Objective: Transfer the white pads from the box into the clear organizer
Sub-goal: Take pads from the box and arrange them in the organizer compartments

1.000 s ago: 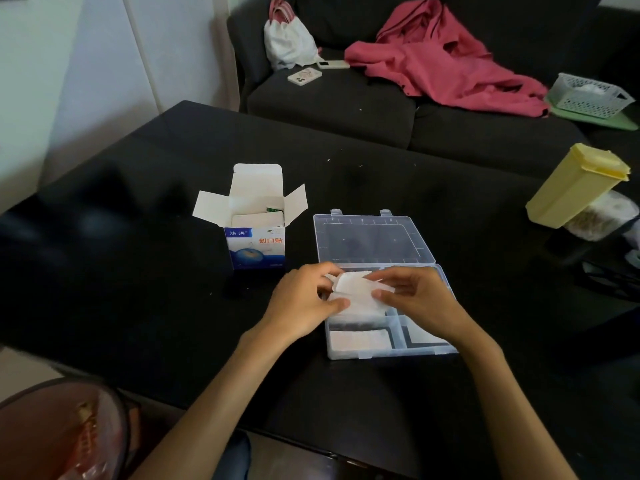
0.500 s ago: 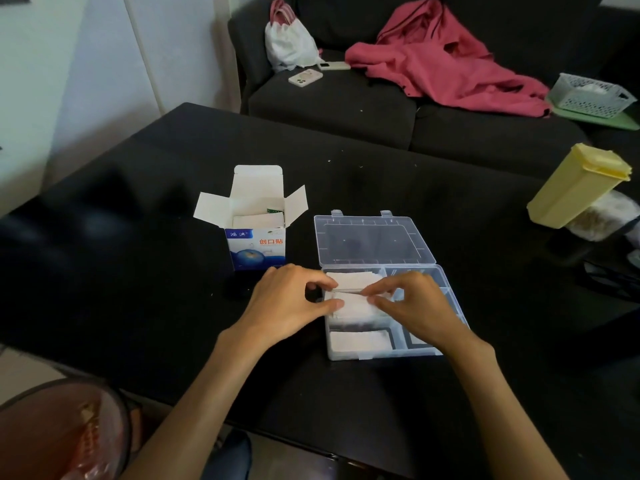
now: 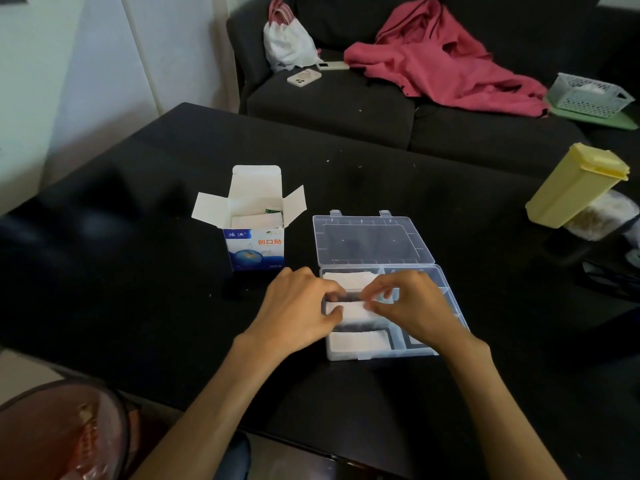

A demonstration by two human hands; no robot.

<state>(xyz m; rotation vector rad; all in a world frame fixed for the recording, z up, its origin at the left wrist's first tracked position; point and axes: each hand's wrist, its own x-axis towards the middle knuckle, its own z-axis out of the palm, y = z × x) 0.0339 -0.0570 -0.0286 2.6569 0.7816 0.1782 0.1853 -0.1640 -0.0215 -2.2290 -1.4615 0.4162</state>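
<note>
An open blue-and-white box [image 3: 254, 245] stands on the black table [image 3: 138, 271], with white pads [image 3: 256, 221] still inside. Right of it lies the clear organizer [image 3: 433, 349], its lid [image 3: 370, 240] folded back. White pads fill its far-left compartment [image 3: 349, 279] and its near-left one [image 3: 356, 341]. Over the middle-left compartment, my left hand [image 3: 298, 310] and my right hand [image 3: 412, 310] each pinch one end of a white pad [image 3: 353, 310], low in the compartment.
A yellow lidded container [image 3: 578, 185] leans on a clear bag at the table's right edge. Behind the table is a dark sofa [image 3: 346, 98] with a pink garment [image 3: 440, 60], a white bag, phones and a white basket [image 3: 588, 95]. A round bin [image 3: 62, 434] sits at bottom left.
Both hands lowered the white pad from above the organizer down into its middle-left compartment. An earlier pad now shows in the far-left compartment.
</note>
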